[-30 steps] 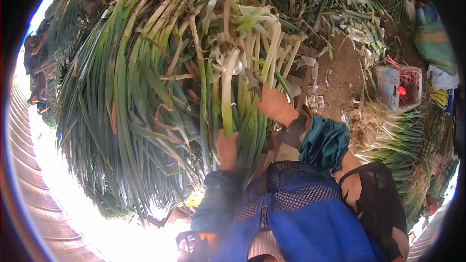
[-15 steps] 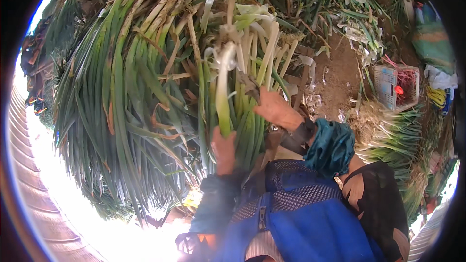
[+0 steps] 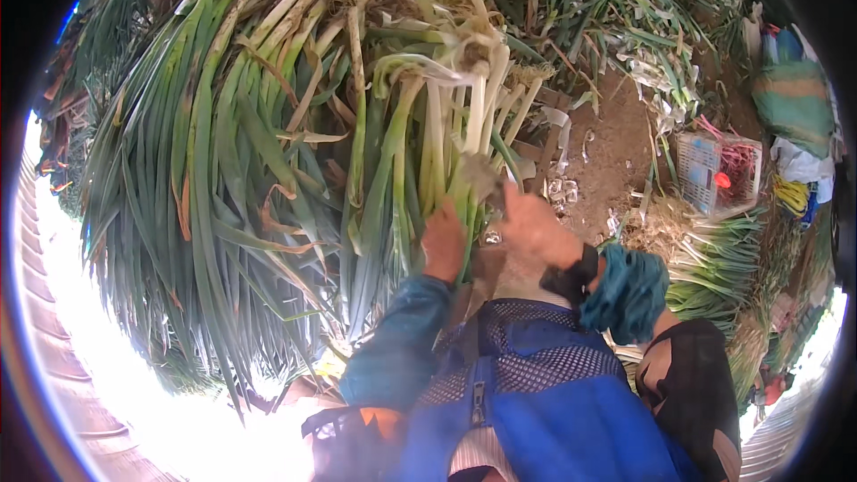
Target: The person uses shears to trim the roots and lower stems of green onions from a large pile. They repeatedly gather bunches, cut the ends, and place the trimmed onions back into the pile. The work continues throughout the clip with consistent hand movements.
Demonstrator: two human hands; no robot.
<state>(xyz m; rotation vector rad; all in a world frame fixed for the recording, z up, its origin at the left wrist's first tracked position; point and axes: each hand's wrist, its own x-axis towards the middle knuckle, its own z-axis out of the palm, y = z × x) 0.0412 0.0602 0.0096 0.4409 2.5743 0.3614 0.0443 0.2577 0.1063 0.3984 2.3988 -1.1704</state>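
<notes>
In front of me lie long green onions with pale stems and root ends pointing away. My left hand [image 3: 444, 239] is closed on a green onion [image 3: 435, 147] among the peeled stems at the middle. My right hand [image 3: 538, 230] is closed around a small knife whose dull grey blade [image 3: 480, 177] points up and left across the stems. Its handle is hidden by the fingers. A large heap of unpeeled green onions [image 3: 223, 152] spreads out to the left of my left hand.
Peeled leaf scraps [image 3: 616, 0] cover the ground at the far side. On the right stand a white plastic crate [image 3: 701, 174] with pinkish-red ties and a green sack [image 3: 794, 103]. Below the crate lies another row of green onions [image 3: 719, 263]. Bare soil [image 3: 616, 138] shows between.
My left hand has moved right and slightly up, closer to my right hand. The green onion it held upright has come to the peeled stems. My right hand has shifted right and down with the knife.
</notes>
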